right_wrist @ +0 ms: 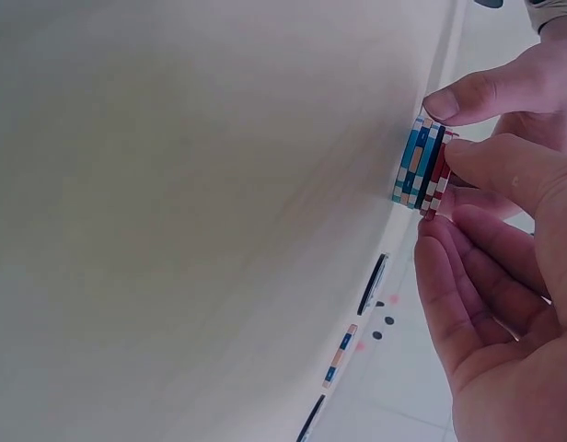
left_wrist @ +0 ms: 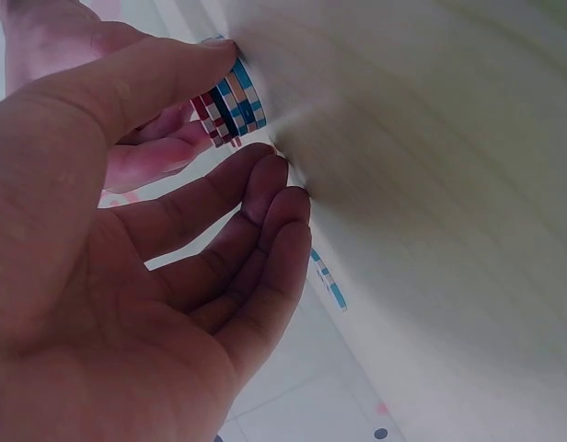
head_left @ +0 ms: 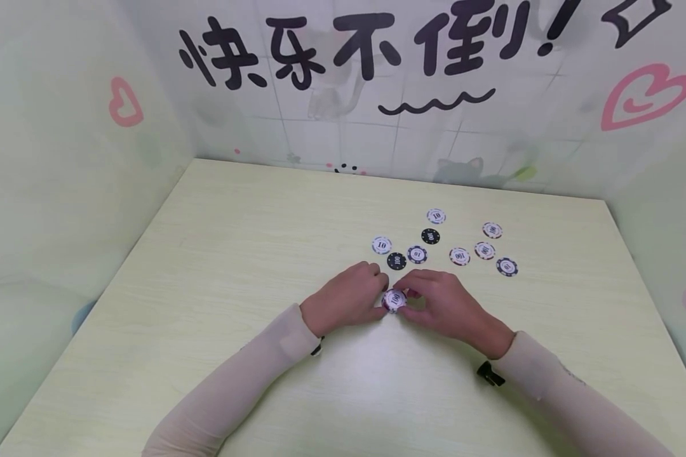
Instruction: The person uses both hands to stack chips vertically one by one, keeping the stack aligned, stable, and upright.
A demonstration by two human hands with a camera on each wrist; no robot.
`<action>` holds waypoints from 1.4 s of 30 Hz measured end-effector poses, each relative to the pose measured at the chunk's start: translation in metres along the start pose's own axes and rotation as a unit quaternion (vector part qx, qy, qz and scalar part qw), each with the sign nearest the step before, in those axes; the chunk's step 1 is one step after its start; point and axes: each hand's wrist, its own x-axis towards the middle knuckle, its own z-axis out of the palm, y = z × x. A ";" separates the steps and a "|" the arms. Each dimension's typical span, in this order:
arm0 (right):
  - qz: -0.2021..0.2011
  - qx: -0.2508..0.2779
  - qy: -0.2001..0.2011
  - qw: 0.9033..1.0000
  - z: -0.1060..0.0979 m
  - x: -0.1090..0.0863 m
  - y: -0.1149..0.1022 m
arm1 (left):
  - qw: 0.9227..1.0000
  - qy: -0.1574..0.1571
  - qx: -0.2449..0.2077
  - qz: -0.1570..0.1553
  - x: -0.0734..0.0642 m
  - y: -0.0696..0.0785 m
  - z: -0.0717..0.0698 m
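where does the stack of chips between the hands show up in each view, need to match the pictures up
Head: the chip stack is below and a little right of centre.
Left wrist: the chip stack is in the upper part, left of centre.
Right wrist: the chip stack is in the right half, above mid-height.
Shared landmark: the left hand, right beside the stack in all three.

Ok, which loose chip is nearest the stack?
The black 100 chip just beyond the stack; the other black one and the rest lie farther away.
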 end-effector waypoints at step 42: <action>0.197 -0.101 -0.005 0.975 -0.076 -0.046 0.071 | 1.000 -0.013 0.009 -0.009 0.003 -0.001 0.001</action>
